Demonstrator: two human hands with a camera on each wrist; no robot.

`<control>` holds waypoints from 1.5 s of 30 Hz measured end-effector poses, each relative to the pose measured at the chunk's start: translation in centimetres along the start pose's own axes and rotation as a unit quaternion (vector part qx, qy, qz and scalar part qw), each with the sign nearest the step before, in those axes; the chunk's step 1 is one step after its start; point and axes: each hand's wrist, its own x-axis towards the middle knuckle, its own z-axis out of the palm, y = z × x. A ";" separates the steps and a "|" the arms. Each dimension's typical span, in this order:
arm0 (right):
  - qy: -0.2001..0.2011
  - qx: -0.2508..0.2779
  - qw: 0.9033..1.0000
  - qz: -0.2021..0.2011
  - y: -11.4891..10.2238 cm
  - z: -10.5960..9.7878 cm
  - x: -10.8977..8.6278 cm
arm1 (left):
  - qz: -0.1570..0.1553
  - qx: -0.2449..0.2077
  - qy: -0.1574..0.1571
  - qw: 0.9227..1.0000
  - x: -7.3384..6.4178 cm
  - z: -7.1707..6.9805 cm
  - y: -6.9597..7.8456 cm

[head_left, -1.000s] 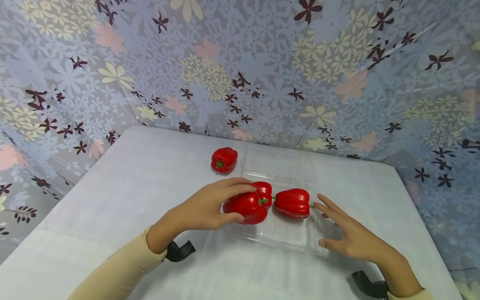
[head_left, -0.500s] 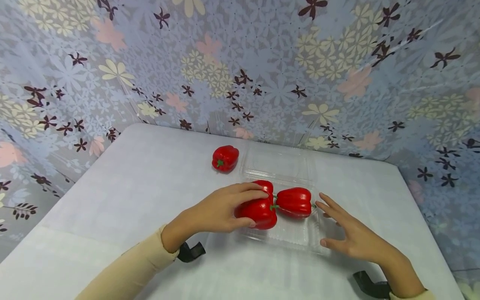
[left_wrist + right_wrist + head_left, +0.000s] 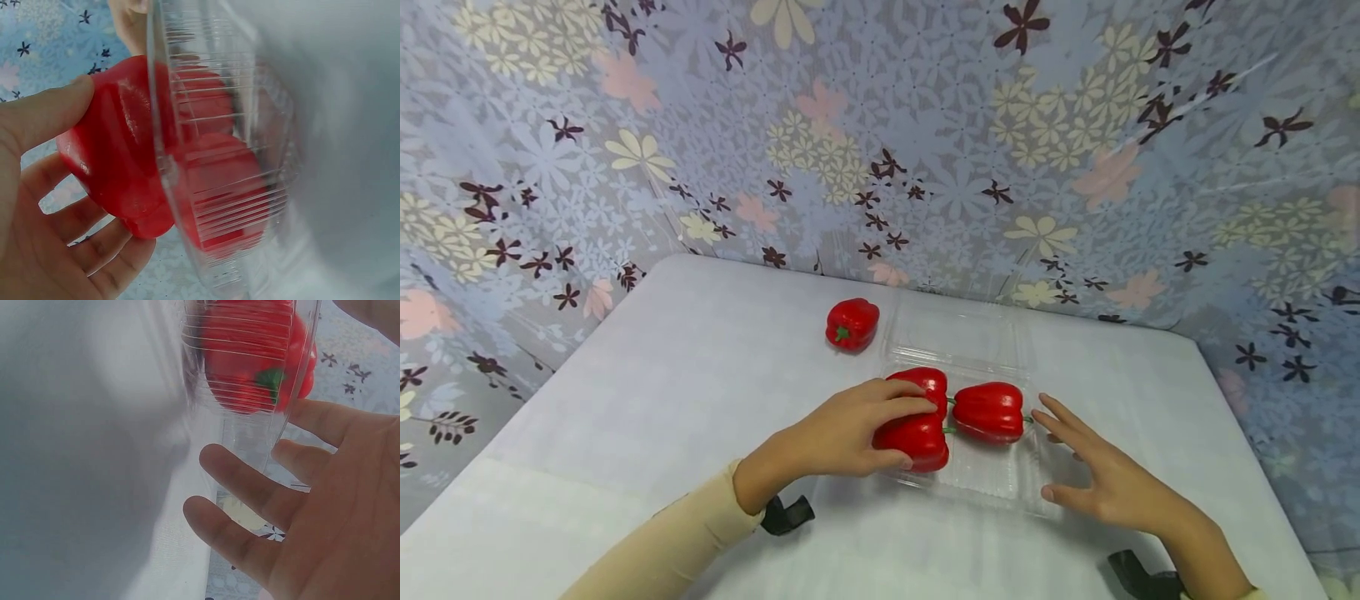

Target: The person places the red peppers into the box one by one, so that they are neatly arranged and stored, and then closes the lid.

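Note:
My left hand (image 3: pixel 850 432) grips a red bell pepper (image 3: pixel 923 446), green stem to the right, at the left front of a clear plastic clamshell box (image 3: pixel 992 483). In the left wrist view, thumb and fingers curl round this pepper (image 3: pixel 119 150) at the box's rim. Behind it, partly hidden by the fingers, lies a second red pepper (image 3: pixel 931 383). A third pepper (image 3: pixel 990 412) lies in the right half of the box. By the box's right edge, my right hand (image 3: pixel 1101 475) holds nothing, its fingers spread and its fingertips close to the clear wall (image 3: pixel 281 419).
Another red pepper (image 3: pixel 853 324) lies on the white-covered table (image 3: pixel 737 333), behind and left of the box. The box's lid (image 3: pixel 958 329) lies folded back toward the flower-patterned backdrop (image 3: pixel 925 167). A black strap (image 3: pixel 786 515) hangs at the left wrist.
My left hand has moved right and toward me with the pepper, bringing it lower at the box's front left. The right hand stays almost where it was.

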 end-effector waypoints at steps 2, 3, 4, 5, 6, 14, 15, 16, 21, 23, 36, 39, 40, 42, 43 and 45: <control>-0.001 0.001 1.000 -0.002 0.0 0.1 0.0 | -0.005 0.006 -0.006 1.000 0.0 0.2 0.0; -0.001 0.002 1.000 -0.003 0.1 0.1 0.0 | -0.007 0.008 -0.008 1.000 0.0 0.3 -0.1; -0.001 0.003 1.000 -0.004 0.1 0.2 0.0 | -0.008 0.011 -0.010 1.000 -0.1 0.4 -0.1; -0.001 0.004 1.000 -0.004 0.1 0.2 0.0 | -0.009 0.014 -0.011 1.000 -0.1 0.5 -0.1; -0.001 0.004 1.000 -0.005 0.1 0.2 0.0 | -0.009 0.017 -0.011 1.000 -0.1 0.5 -0.2; 0.002 0.007 1.000 -0.007 0.1 0.4 0.0 | -0.004 0.035 -0.018 0.999 -0.1 0.8 -0.3; 0.001 0.008 1.000 -0.006 0.1 0.4 0.0 | -0.003 0.037 -0.021 0.999 -0.1 0.8 -0.3; 0.000 0.008 1.000 -0.004 0.1 0.4 -0.1 | -0.002 0.039 -0.023 0.999 0.0 0.9 -0.3; -0.001 0.007 1.000 -0.002 0.1 0.3 -0.1 | 0.002 0.051 -0.031 0.998 0.1 1.1 -0.2; 0.003 0.003 1.000 -0.008 0.1 0.2 0.0 | 0.003 0.056 -0.031 0.998 0.0 1.1 -0.3; 0.006 0.001 1.000 -0.009 -0.1 0.2 -0.2 | -0.002 0.055 -0.058 0.997 0.1 1.4 -0.3; 0.010 0.000 1.000 -0.013 -0.1 0.3 -0.1 | 0.005 0.063 -0.058 0.996 0.0 1.4 -0.3; 0.011 0.001 1.000 -0.012 -0.1 0.3 -0.1 | 0.009 0.065 -0.058 0.996 0.0 1.5 -0.3; 0.009 0.005 1.000 -0.009 -0.1 0.3 -0.2 | 0.013 0.069 -0.059 0.996 -0.1 1.5 -0.3; 0.007 0.007 1.000 -0.008 -0.1 0.3 -0.2 | 0.014 0.068 -0.059 0.996 -0.1 1.5 -0.3; 0.007 0.009 1.000 -0.008 0.0 0.3 -0.2 | 0.016 0.069 -0.059 0.996 -0.1 1.5 -0.4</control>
